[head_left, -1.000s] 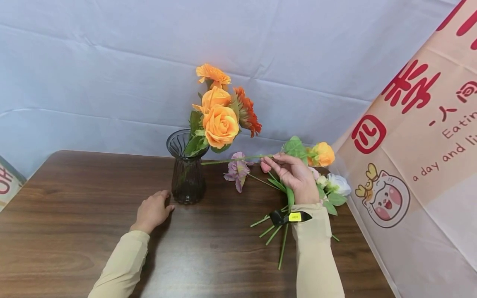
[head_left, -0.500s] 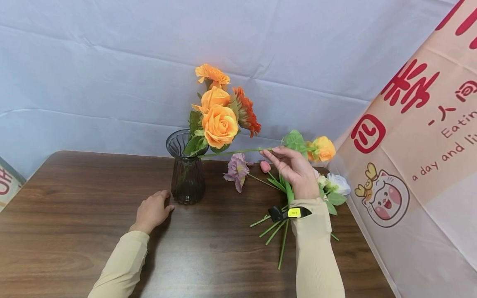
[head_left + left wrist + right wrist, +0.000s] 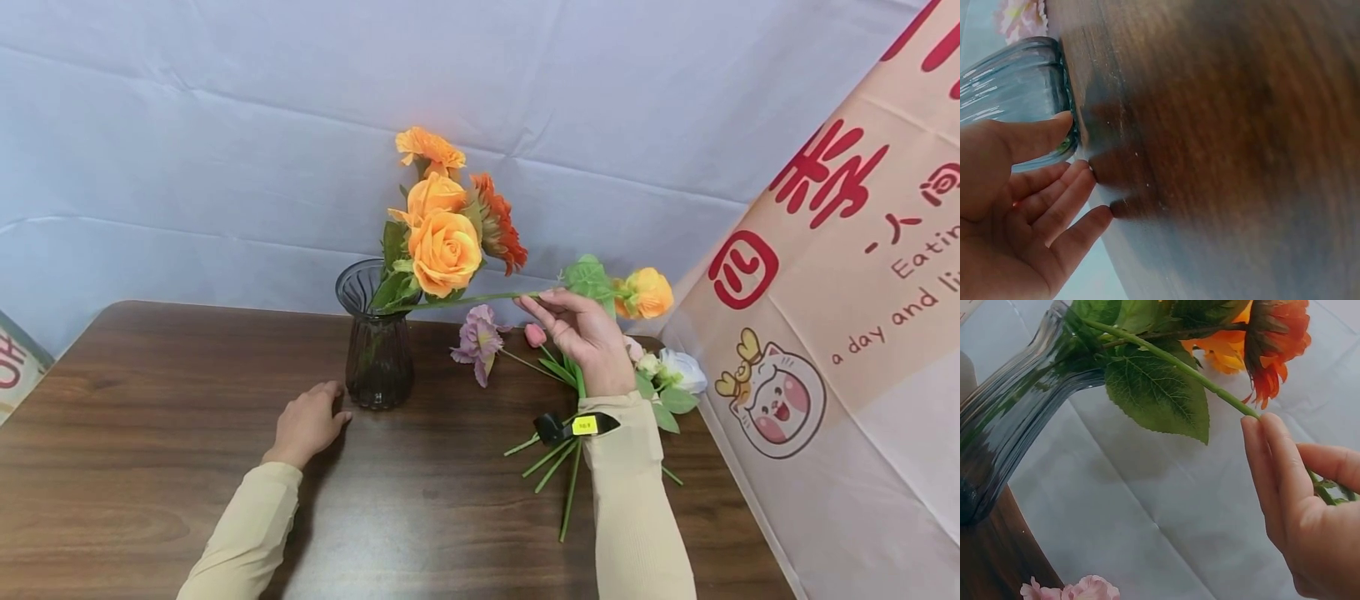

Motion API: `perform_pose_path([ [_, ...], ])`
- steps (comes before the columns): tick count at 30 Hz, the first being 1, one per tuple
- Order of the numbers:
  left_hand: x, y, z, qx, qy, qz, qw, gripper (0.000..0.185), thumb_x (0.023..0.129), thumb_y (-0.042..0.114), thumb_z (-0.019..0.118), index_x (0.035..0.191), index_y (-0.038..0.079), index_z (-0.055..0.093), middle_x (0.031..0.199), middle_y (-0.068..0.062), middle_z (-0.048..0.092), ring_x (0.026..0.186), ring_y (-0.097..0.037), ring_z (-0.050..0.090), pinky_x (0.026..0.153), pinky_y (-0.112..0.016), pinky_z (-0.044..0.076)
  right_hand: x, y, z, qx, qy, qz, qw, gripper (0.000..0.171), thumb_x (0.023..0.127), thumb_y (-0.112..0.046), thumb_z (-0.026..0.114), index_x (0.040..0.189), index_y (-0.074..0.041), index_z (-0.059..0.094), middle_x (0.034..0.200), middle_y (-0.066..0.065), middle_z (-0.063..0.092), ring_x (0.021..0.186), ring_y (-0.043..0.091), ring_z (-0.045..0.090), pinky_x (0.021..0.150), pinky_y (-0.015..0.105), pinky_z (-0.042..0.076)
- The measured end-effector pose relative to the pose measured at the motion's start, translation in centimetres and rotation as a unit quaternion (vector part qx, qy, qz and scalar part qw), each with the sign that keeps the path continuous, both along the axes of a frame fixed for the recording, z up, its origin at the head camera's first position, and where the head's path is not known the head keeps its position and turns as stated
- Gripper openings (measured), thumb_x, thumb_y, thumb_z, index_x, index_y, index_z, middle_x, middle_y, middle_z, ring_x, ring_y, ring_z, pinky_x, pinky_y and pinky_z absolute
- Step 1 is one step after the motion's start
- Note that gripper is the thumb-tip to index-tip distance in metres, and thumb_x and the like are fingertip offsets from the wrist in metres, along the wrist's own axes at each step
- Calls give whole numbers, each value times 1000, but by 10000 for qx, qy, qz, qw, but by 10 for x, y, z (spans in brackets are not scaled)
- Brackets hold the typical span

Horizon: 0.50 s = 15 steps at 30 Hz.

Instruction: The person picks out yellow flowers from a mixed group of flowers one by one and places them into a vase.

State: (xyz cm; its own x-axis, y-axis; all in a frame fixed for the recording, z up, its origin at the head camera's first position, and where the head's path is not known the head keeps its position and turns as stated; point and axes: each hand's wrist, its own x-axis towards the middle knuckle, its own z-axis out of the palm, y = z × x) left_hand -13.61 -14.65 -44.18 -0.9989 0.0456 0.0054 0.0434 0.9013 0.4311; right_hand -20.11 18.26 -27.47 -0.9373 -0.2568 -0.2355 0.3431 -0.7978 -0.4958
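Orange rose (image 3: 647, 292) at centre right, its stem (image 3: 465, 298) pinched by the right hand (image 3: 585, 337) and the stem's tip right at the mouth of the glass vase (image 3: 377, 333) mid-frame. Left hand (image 3: 306, 425) lies relaxed on the table (image 3: 150, 433), thumb touching the vase base. Loose flowers (image 3: 667, 375) wait right of centre.

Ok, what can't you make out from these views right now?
- Stem tip of the held flower: lost among leaves at the vase rim, head and right wrist views.
- Right hand grip: thumb side cut off by the right wrist view's edge.
- Vase interior: dark ribbed glass hides the stems.
- Loose flowers on the table: partly covered by the right arm, head view.
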Motion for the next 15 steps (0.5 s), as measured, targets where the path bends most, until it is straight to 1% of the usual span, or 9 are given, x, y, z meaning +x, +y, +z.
perform_pose_path([
  [2, 0, 0, 0, -16, 2, 5, 10000, 41, 83, 18, 67, 114, -5, 55, 110, -21, 58, 89, -41, 58, 72, -52, 46, 1, -1, 1, 77, 39, -16, 10000, 20, 88, 17, 34, 75, 13, 47, 121, 23, 32, 131, 39, 22, 94, 39, 40],
  [4, -1, 0, -1, -25, 9, 11, 10000, 41, 83, 18, 67, 114, -5, 55, 110, -21, 58, 89, -41, 58, 72, -52, 46, 1, -2, 2, 126, 81, -42, 9999, 21, 88, 18, 34, 74, 13, 49, 109, 25, 41, 123, 41, 36, 92, 40, 41],
  [6, -1, 0, -1, -33, 27, 11, 10000, 41, 83, 19, 67, 115, -5, 55, 110, -21, 58, 90, -41, 58, 72, -52, 46, 2, -4, 3, 164, 173, -81, 9997, 23, 88, 18, 34, 73, 14, 50, 93, 24, 47, 110, 42, 50, 90, 41, 43],
  [8, -1, 1, -1, -33, 43, 11, 10000, 42, 83, 19, 67, 115, -5, 55, 110, -21, 58, 90, -41, 58, 72, -52, 46, 2, -6, 5, 213, 300, -114, 9993, 24, 88, 19, 34, 73, 15, 52, 82, 24, 50, 95, 40, 58, 88, 42, 45],
  [9, -1, 1, -1, -32, 51, 13, 10000, 42, 83, 19, 67, 115, -5, 55, 110, -21, 58, 89, -41, 58, 73, -52, 46, 2, -8, 6, 250, 379, -121, 9989, 25, 88, 19, 34, 73, 15, 53, 78, 23, 52, 88, 39, 61, 87, 42, 46],
  [10, -1, 1, -1, -34, 51, 14, 10000, 41, 83, 19, 67, 115, -5, 55, 110, -21, 58, 89, -41, 58, 72, -52, 46, 3, -9, 7, 270, 466, -114, 9985, 25, 88, 20, 34, 73, 16, 54, 76, 24, 53, 85, 38, 62, 86, 42, 46],
  [15, -1, 1, -1, -49, 5, 17, 10000, 41, 83, 19, 67, 114, -5, 55, 110, -21, 58, 90, -41, 58, 73, -52, 46, 3, -15, 9, 432, 866, -16, 9953, 28, 87, 21, 35, 72, 15, 59, 72, 23, 55, 79, 35, 65, 84, 42, 47],
])
